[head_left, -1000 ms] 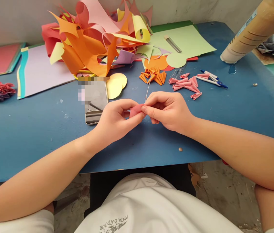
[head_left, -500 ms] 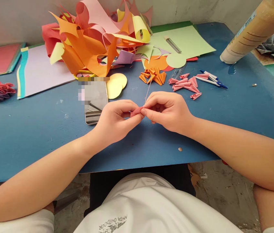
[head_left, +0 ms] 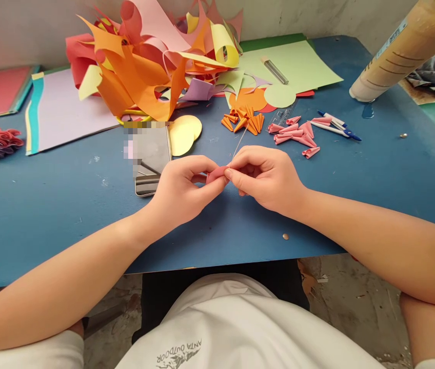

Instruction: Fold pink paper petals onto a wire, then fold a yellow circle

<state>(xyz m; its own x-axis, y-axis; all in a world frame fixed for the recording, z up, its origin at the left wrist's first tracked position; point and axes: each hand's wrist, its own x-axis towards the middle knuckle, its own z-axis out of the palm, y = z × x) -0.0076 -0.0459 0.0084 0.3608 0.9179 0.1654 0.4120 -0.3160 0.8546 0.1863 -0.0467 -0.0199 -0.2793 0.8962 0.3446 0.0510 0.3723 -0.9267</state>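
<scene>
thin stick point(head_left: 239, 143) has been tipped further right | pink paper point(head_left: 216, 175) is clamped by left hand point(head_left: 186, 185) and right hand point(head_left: 268, 177) over tabletop point(head_left: 217, 241), seemingly so its curl is kept from loosening | orange cones point(head_left: 242, 121) are grouped beyond

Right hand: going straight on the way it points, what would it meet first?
Past the pink paper it holds, the right hand would likely meet the left hand first, though exact depth is unclear.
</scene>
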